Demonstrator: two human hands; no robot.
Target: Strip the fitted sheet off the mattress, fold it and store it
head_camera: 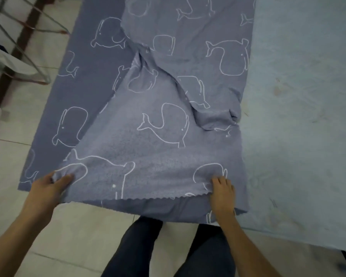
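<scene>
across the mattress [300,96] edge, our sheet [148,120] ran lengthwise away from us. our left hand [48,186] and right hand [222,193] each pinched its near hem.

Open floor left of the fitted sheet [164,136], bare mattress [300,92] right of it.

Left of the sheet: pale tiled floor [10,156], free alongside the long edge; further up and left, blocked by a wire rack [31,27] with slanting metal legs and a white cloth [10,64] beside it. Right of the sheet: flat, uncovered mattress, open to pass over. At the sheet's near edge: both corners taken by the left hand [46,186] and the right hand [222,194], each gripping the cloth, with dark-trousered legs [168,248] just below the stretch between them.
</scene>
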